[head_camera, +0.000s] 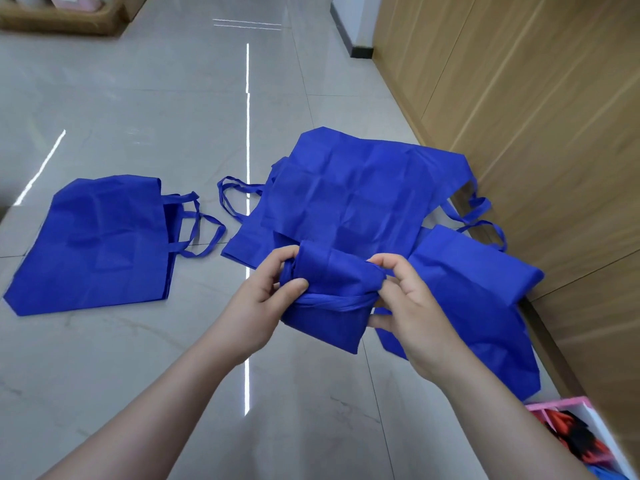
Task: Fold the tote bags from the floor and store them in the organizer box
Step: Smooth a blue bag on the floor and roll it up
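Observation:
A folded blue tote bag (329, 292) is held above the floor in both hands, its handles wound across its middle. My left hand (263, 299) grips its left end. My right hand (412, 306) pinches its right end and the handle strap. Behind it a pile of unfolded blue tote bags (349, 192) lies flat on the tiles. Another blue bag (478, 289) lies to the right against the wall. A separate blue bag (100, 244) lies spread out at the left. The organizer box (554, 408), pink and white, shows at the bottom right corner with red and black items inside.
A wooden panelled wall (536, 116) runs along the right side. The glossy grey tiled floor (138, 98) stretches ahead and to the left. A wicker basket (62, 19) stands at the far top left.

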`<state>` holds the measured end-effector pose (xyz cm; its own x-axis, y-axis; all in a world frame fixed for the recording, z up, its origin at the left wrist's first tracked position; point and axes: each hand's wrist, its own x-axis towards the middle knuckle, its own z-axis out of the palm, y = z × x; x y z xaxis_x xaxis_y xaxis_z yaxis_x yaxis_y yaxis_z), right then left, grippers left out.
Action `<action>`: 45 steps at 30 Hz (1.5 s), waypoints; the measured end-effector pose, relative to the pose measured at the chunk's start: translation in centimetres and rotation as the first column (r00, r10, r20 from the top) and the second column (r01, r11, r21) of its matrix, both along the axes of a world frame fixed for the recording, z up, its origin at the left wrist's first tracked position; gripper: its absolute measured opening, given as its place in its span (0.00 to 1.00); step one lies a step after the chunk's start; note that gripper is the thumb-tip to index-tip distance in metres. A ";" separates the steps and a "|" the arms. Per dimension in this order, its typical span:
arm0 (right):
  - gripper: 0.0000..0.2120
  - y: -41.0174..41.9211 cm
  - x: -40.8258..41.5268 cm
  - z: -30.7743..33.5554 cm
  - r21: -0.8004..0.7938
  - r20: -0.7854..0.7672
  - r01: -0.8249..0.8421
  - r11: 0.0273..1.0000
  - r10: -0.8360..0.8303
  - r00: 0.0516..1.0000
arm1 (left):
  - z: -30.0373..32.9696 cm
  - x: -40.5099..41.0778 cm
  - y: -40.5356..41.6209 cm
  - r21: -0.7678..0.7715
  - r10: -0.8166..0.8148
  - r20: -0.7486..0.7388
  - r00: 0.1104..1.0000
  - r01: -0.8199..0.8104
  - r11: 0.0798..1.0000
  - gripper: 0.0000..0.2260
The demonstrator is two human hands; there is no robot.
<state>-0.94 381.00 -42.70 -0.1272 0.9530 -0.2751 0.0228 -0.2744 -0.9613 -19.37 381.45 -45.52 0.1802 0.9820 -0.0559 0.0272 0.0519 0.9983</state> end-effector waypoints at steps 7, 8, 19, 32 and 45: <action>0.09 -0.2 0.5 -0.1 -0.137 -0.075 0.188 0.973 -0.199 0.977 | -0.4 1.7 0.6 -0.027 0.002 0.013 1.000 -0.002 1.000 0.13; 0.06 -0.2 0.9 0.0 -0.156 -0.080 0.174 0.972 -0.188 0.979 | -0.2 1.8 0.7 -0.016 -0.018 -0.004 1.000 0.018 1.000 0.13; 0.07 -1.1 3.4 1.5 -0.085 -0.428 0.198 0.977 -0.215 0.878 | 2.2 6.6 1.9 -0.249 0.091 0.286 0.954 -0.017 0.968 0.08; 0.14 -1.5 8.9 0.9 0.229 -0.057 0.358 0.905 -0.354 0.933 | 2.9 13.1 1.5 -0.303 0.098 0.072 0.993 -0.072 0.950 0.09; 0.22 -2.6 11.6 0.4 0.280 0.237 0.037 0.959 -0.106 0.966 | 2.9 15.2 1.7 -0.144 0.119 0.030 0.992 -0.114 0.983 0.24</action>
